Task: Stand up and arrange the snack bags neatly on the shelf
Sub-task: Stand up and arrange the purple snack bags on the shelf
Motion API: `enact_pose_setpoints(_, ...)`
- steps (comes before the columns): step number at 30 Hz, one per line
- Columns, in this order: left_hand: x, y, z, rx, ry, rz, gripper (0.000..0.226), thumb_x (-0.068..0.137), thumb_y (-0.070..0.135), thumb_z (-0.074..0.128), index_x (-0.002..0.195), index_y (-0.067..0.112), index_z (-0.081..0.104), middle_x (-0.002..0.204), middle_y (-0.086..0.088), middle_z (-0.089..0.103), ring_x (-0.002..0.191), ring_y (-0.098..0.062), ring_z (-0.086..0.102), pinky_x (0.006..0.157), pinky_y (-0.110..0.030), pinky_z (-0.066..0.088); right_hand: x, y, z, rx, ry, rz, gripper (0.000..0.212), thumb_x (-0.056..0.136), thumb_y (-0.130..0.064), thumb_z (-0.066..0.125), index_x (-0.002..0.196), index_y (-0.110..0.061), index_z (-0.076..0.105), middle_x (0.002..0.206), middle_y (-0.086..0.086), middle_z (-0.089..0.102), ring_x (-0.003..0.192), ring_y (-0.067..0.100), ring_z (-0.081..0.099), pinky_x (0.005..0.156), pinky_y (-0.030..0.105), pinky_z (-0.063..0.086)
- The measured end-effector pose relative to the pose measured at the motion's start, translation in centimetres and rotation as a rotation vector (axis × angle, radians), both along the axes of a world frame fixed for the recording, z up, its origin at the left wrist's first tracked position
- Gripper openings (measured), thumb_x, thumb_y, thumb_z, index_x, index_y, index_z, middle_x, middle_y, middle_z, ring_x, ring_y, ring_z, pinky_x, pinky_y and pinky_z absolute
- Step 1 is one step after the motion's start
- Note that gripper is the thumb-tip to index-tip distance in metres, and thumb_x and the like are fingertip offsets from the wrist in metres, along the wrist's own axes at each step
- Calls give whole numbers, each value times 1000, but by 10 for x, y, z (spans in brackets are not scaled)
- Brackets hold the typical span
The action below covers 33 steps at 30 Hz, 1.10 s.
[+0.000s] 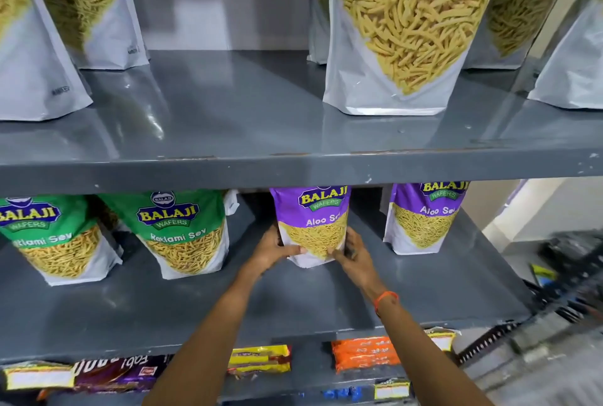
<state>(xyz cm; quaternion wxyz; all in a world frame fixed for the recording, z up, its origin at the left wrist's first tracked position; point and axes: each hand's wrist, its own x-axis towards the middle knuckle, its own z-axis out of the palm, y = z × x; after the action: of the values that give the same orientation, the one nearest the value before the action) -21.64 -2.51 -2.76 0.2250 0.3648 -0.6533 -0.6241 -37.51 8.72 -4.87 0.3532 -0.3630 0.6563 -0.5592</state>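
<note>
A purple Aloo Sev bag (312,219) stands upright in the middle of the grey middle shelf (408,291). My left hand (272,250) grips its left side and my right hand (352,254) grips its right side, thumbs on the front. A second purple Aloo Sev bag (424,216) stands upright to the right. Two green Ratlami Sev bags (182,232) (55,239) stand at the left of the same shelf. On the upper shelf (228,105), a large green-topped bag (411,30) stands upright, with more bags at far left (39,46) and far right (574,72).
The lowest shelf holds flat packs: purple (117,373), yellow (259,358) and orange (363,353). An orange band circles my right wrist (385,299). Dark items lie on the floor at the right (571,262). A gap lies between the upper-shelf bags.
</note>
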Motion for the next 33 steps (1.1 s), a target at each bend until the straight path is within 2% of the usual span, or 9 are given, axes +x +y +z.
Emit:
enact_pose_setpoints(4,3,1,4,37,24,-91,65,71,-14,69,129,-2,42,133,-25,55,122,-38,54,108,-57,39,3,4,-8,-14,-12,-41,50,81,-6,68,119,-24,40,127,10,55,117,23,55,92,29,48)
enact_pose_setpoints(7,1,20,3,-16,67,12,82,70,-6,75,138,9,30,144,-17,44,131,-29,45,112,-50,35,2,6,-5,-34,36,-80,51,83,-11,68,125,-18,41,130,6,51,127,23,48,101,31,42)
enact_pose_setpoints(11,-10,64,-6,-401,-40,380,112,73,34,75,148,16,-5,160,-4,-8,147,-13,-7,120,-31,2,0,20,13,-231,581,-350,55,89,-21,55,139,-10,34,148,9,38,137,13,30,116,23,24)
enact_pose_setpoints(14,-37,103,-7,-757,-133,451,92,84,57,46,144,23,-14,155,2,-16,144,-5,-17,117,-15,-13,-12,34,26,-300,815,-354,55,90,-18,50,142,-11,31,152,8,31,143,14,20,119,23,14)
enact_pose_setpoints(17,-88,133,-9,-865,-27,335,69,95,41,35,143,22,-10,154,-1,-6,143,1,-13,119,-20,-6,-41,55,24,-325,874,-342,58,87,-8,53,141,-5,31,151,16,32,142,26,25,119,34,19)
enact_pose_setpoints(23,-187,134,-19,-512,-20,175,78,90,14,56,145,1,3,156,-11,-2,143,-16,5,106,-2,4,-146,88,-7,-104,554,-379,82,75,0,63,142,7,18,152,27,22,142,37,21,117,36,17)
enact_pose_setpoints(27,-218,103,-27,-229,31,138,70,77,-4,68,136,-9,30,148,-22,33,134,-26,35,115,-34,26,-201,82,-9,-66,298,-45,87,74,1,71,141,6,16,148,24,30,133,22,32,107,14,29)
enact_pose_setpoints(31,-219,109,-35,-87,126,137,53,76,-12,64,124,-8,42,122,-16,56,109,-21,53,86,-16,51,-226,82,-13,43,133,22,67,75,5,70,132,-1,35,136,22,49,126,34,48,108,46,39)
enact_pose_setpoints(33,-214,125,-36,-49,144,134,54,77,-9,65,126,-2,42,122,-11,57,109,-21,56,89,-23,51,-229,98,-14,46,128,58,61,76,-1,71,128,-8,41,132,15,55,121,26,53,102,40,43)
